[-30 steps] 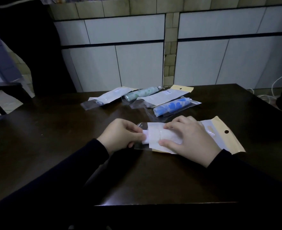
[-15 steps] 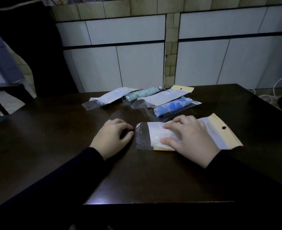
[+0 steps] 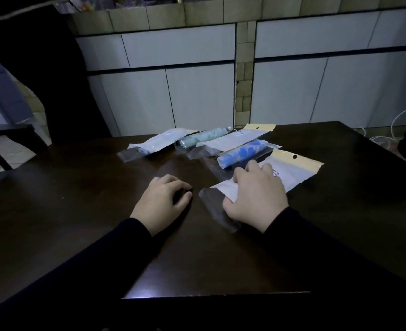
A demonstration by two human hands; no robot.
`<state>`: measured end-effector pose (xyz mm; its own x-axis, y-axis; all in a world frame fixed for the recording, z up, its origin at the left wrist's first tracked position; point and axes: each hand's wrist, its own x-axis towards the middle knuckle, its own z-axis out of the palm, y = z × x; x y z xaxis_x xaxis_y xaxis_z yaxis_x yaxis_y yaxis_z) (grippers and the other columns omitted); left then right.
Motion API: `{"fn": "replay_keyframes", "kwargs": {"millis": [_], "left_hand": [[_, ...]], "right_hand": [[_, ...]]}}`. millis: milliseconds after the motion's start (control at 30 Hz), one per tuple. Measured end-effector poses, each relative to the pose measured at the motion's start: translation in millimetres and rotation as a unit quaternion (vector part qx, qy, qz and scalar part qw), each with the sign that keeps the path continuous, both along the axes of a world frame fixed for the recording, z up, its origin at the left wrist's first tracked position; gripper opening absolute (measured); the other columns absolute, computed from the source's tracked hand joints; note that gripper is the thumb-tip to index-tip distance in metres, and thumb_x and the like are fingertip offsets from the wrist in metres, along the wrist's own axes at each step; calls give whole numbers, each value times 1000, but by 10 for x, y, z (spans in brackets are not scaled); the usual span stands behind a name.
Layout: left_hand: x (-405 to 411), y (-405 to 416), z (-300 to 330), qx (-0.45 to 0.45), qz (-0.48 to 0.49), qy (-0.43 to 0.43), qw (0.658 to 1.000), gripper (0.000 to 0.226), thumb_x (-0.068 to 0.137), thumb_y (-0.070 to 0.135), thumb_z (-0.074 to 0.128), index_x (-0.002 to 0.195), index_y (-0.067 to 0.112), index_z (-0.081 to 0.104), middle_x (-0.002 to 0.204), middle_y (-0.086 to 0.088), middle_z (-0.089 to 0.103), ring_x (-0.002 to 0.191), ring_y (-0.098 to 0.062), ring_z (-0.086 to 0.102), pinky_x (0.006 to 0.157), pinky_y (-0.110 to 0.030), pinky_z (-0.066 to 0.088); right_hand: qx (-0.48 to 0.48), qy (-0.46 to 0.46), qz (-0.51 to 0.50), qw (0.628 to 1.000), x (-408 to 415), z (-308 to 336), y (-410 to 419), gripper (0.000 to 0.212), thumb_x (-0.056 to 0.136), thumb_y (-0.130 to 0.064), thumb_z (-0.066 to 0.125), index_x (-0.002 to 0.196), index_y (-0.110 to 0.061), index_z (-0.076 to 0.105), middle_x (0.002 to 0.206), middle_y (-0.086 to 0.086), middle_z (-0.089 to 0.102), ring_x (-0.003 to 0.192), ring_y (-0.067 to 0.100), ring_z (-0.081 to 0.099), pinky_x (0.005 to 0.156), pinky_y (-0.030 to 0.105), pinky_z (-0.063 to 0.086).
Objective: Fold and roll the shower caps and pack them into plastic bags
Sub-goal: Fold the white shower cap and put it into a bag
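On the dark table [image 3: 78, 211], my right hand [image 3: 257, 199] lies over a plastic bag [image 3: 295, 174] with a yellow header card. Its fingers and thumb curl round the white rolled shower cap [image 3: 226, 187] inside. The bag's clear end [image 3: 211, 201] sticks out to the left of that hand. My left hand [image 3: 161, 201] rests on the table to the left of the bag, fingers loosely curled, holding nothing. Behind lie several packed bags, among them one with a blue cap [image 3: 242, 152], a green one [image 3: 204, 138] and a white one [image 3: 156, 144].
White cabinet doors [image 3: 197, 91] stand behind the table's far edge. A dark chair [image 3: 4, 149] is at the left. White cables [image 3: 388, 137] lie on the floor at the right, next to a person's dark leg.
My left hand let go of the bag's open end and settled on the table. My right hand has turned the bag and slid it away, toward the packed bags.
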<state>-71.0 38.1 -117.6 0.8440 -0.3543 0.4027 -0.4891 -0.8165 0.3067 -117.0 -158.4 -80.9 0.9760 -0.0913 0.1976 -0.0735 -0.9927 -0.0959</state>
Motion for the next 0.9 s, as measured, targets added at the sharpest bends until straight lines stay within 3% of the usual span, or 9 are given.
{"fn": "replay_keyframes", "kwargs": {"millis": [233,300,433,500,600,767,900], "left_hand": [[20,15,-17,-5,3,11,1000,21,92,33,60,109,26,70,110,6,60,99,-16,48,87,-19,33],[20,15,-20,-6,2,10,1000,21,92,33,60,108,26,70,110,5,61,98,-16,48,85,-18,32],[31,20,-31,-8,1,10,1000,20,91,33,60,107,27,71,110,6,62,97,-15,48,88,-21,35],[29,19,-44,-9,7,6,1000,20,91,34,60,106,28,71,111,8,62,102,-16,49,93,-29,41],[20,15,-50,-6,16,0,1000,20,91,36,60,106,30,72,114,10,64,108,-18,51,96,-40,43],[-10,16,-52,30,11,-9,999,23,92,36,58,110,30,71,119,8,65,100,-20,54,91,-38,47],[23,-27,28,42,-47,-71,995,27,87,28,67,114,25,68,116,4,64,98,-22,60,87,-38,51]], "right_hand": [[5,-5,5,1000,4,-6,-35,41,85,-36,61,123,-22,57,119,3,50,112,23,48,84,32,50],[8,-8,9,1000,-8,20,-74,41,86,-42,58,122,-23,59,117,2,53,111,22,49,86,34,48],[54,-22,14,998,-80,48,-198,60,83,-74,36,116,-33,65,122,-4,53,117,19,46,93,42,39],[95,-32,2,995,-109,25,-244,54,89,-67,35,120,-33,62,129,-3,48,121,18,42,96,41,39],[72,-22,7,997,-137,-42,-299,44,93,-53,45,130,-31,54,132,0,45,124,18,40,100,39,41],[105,-17,96,990,-217,-9,-520,42,90,-52,51,129,-37,54,135,-10,43,125,9,42,106,36,37],[157,-84,144,973,-432,-28,-757,43,86,-62,44,117,-37,62,123,-18,46,119,2,42,104,36,37]]}}
